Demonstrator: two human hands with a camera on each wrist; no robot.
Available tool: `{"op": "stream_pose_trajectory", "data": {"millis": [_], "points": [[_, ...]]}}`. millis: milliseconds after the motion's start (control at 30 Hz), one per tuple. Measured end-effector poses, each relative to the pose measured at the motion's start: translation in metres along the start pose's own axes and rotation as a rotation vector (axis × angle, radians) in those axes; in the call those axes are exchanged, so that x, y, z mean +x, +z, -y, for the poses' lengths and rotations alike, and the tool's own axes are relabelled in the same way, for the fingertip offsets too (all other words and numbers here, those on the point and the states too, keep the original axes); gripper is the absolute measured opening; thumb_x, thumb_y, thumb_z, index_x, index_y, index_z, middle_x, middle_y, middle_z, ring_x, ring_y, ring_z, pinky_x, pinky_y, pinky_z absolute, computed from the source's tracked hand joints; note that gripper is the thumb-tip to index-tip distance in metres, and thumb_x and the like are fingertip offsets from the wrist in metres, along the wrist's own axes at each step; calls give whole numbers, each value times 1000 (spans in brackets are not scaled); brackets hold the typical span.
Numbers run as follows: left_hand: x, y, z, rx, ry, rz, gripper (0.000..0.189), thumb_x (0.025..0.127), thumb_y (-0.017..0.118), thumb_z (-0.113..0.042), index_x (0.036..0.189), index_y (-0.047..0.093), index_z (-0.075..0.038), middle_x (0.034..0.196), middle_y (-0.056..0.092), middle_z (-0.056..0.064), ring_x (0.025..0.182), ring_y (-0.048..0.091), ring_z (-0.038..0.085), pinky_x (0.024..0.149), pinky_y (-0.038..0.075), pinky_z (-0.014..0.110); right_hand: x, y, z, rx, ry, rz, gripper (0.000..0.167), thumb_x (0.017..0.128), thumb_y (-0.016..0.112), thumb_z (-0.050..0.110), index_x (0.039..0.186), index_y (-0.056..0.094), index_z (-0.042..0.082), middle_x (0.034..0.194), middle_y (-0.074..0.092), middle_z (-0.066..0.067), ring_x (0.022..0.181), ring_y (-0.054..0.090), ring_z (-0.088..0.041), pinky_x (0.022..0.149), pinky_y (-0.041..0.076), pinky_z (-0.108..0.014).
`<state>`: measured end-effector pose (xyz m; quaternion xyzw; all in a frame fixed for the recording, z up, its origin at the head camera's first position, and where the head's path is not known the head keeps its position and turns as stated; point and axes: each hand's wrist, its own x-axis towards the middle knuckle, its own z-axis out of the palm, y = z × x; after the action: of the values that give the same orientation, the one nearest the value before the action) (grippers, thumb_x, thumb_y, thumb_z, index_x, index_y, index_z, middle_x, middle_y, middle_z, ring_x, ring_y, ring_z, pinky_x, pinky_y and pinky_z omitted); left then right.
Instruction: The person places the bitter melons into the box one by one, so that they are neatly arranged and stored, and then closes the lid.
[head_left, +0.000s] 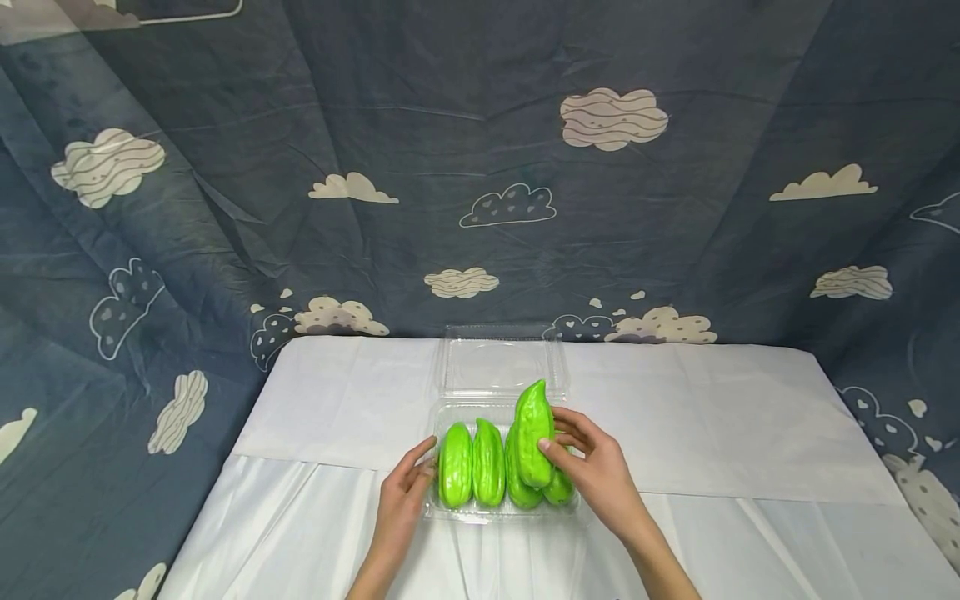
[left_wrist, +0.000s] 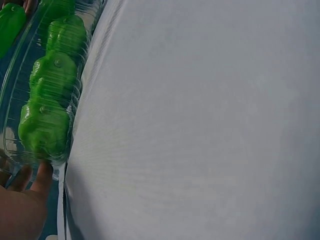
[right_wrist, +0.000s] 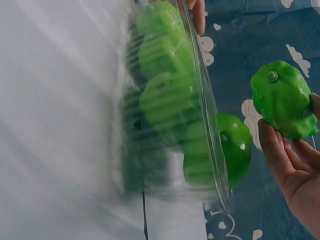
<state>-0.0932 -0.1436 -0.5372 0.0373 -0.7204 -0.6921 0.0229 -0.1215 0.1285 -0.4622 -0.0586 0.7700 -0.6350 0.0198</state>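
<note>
In the head view, my right hand (head_left: 600, 471) pinches a bright green, lumpy bitter melon (head_left: 535, 442) between thumb and fingers, its pointed tip away from me. It is held above other bitter melons in a clear plastic container (head_left: 498, 515). The right wrist view shows the held bitter melon (right_wrist: 281, 100) clear of the container's rim, blunt end with a small stem nub toward the camera. On the container's left side, my left hand (head_left: 405, 496) holds the edge; its fingers (left_wrist: 42, 177) lie against the end wall. Several bitter melons (head_left: 489, 467) lie side by side inside.
The container's hinged clear lid (head_left: 501, 367) lies flipped back behind it. A white cloth (head_left: 712, 425) covers the table. Dark blue fabric (head_left: 420, 108) with cloud prints hangs behind and at both sides.
</note>
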Motion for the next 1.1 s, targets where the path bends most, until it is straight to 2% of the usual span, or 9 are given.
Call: {"op": "stream_pose_trajectory", "data": {"millis": [200, 533, 633, 800, 1100], "points": [[0, 0, 1, 3, -6, -4, 42, 99, 52, -4, 140, 55, -11, 133, 59, 18, 123, 56, 27, 106, 40, 36, -2, 10, 2, -5, 16, 16, 49, 90, 73, 31, 135, 55, 20, 127, 61, -1, 108, 62, -20, 84, 56, -30], [1, 0, 2, -11, -2, 0, 41, 99, 54, -5, 140, 54, -10, 131, 60, 18, 122, 57, 27, 101, 41, 21, -2, 28, 6, 37, 27, 13, 50, 90, 73, 22, 136, 55, 17, 126, 61, -5, 109, 62, -22, 84, 55, -28], [0, 0, 2, -4, -3, -4, 41, 99, 54, -6, 140, 55, -11, 130, 61, 17, 122, 57, 27, 101, 41, 21, -2, 34, 7, 57, 32, 18, 49, 90, 74, 19, 135, 56, 17, 127, 61, -5, 109, 63, -23, 83, 56, -28], [-1, 1, 0, -7, -7, -5, 41, 99, 54, -7, 139, 55, -12, 129, 62, 16, 122, 57, 26, 105, 40, 31, -2, 43, 6, 74, 45, 23, 49, 88, 75, 18, 134, 57, 15, 126, 62, -7, 109, 63, -25, 84, 56, -28], [0, 0, 1, -15, -9, -15, 41, 98, 54, -5, 139, 56, -11, 128, 63, 16, 121, 58, 27, 101, 42, 24, 2, 61, -1, 40, 33, 21, 49, 87, 76, 16, 132, 58, 9, 121, 65, -11, 99, 68, -22, 81, 56, -27]]}}
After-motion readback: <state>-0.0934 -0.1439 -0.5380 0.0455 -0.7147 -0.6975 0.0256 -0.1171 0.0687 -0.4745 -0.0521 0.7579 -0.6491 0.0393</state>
